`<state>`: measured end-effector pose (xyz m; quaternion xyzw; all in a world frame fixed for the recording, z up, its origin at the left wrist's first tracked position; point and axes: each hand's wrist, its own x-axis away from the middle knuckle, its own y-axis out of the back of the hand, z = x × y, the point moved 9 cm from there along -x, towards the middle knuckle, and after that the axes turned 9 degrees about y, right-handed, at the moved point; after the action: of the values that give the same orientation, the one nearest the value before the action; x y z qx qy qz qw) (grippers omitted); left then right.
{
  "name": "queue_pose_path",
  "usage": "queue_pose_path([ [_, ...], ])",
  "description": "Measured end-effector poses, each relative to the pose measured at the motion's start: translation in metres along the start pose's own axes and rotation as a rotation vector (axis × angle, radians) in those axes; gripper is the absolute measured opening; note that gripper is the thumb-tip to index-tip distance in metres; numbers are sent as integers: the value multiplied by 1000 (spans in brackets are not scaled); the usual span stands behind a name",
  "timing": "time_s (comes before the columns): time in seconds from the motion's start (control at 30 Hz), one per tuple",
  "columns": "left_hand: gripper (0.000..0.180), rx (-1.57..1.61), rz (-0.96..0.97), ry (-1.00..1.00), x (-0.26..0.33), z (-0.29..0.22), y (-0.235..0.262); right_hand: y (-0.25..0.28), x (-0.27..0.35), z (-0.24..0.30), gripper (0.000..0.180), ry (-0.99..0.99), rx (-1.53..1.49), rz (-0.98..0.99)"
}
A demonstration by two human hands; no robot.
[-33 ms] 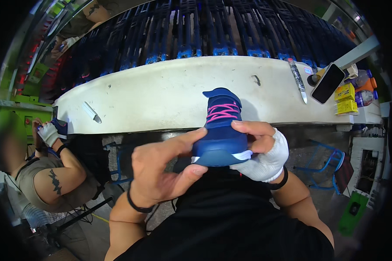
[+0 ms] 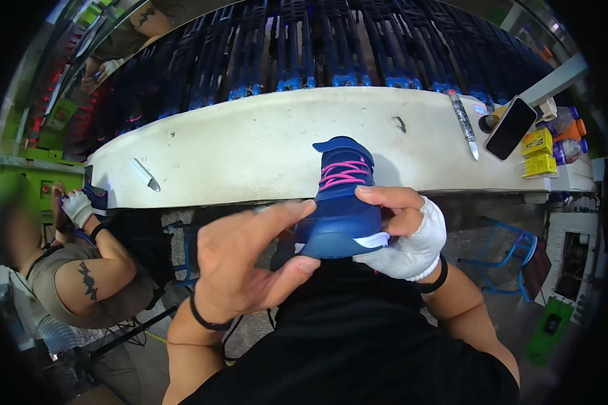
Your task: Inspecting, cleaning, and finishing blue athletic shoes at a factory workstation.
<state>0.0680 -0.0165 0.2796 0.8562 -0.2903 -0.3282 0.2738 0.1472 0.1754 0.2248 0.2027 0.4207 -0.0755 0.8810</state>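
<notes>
A dark blue shoe (image 2: 344, 210) with pink laces is held in front of me at the near edge of the table, its toe towards me and a translucent bluish sole edge showing. At the toe's left side is my bare left hand (image 2: 246, 253), thumb against the sole edge and forefinger along the upper; its other fingers are blurred. My right hand (image 2: 412, 233), in a white fingerless glove, grips the shoe's right side with the thumb on top. The fingers beneath the sole are partly hidden.
Across the white table (image 2: 250, 155) lie a white-handled blade (image 2: 144, 174), a knife (image 2: 464, 125) and a phone (image 2: 511, 128). Yellow boxes (image 2: 538, 154) stand at the right end. Dark blue racks (image 2: 331, 50) run behind. A co-worker (image 2: 94, 270) sits at left, a blue-framed stool (image 2: 510, 260) at right.
My left hand has shifted slightly left and its fingers have loosened a little at the toe. The right hand keeps its grip, and the shoe has barely moved.
</notes>
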Motion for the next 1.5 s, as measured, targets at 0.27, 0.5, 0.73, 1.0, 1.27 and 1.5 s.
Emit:
queue_pose_path([
  [0.27,115,-231,278,152,-25,6,-15,-25,6,-1,44,-80,157,88],
  [0.5,81,-191,206,154,-13,19,-11,-27,2,-17,44,-227,184,194],
  [0.73,62,-79,110,199,3,40,-3,-19,14,-38,42,-351,327,298],
  [1.0,70,65,130,455,33,84,15,-23,23,-49,39,-260,373,362],
  [1.27,101,-28,411,707,69,122,-13,-46,10,-52,40,-139,467,405],
  [1.5,120,-46,384,822,90,152,-61,-82,8,-33,32,80,541,533],
])
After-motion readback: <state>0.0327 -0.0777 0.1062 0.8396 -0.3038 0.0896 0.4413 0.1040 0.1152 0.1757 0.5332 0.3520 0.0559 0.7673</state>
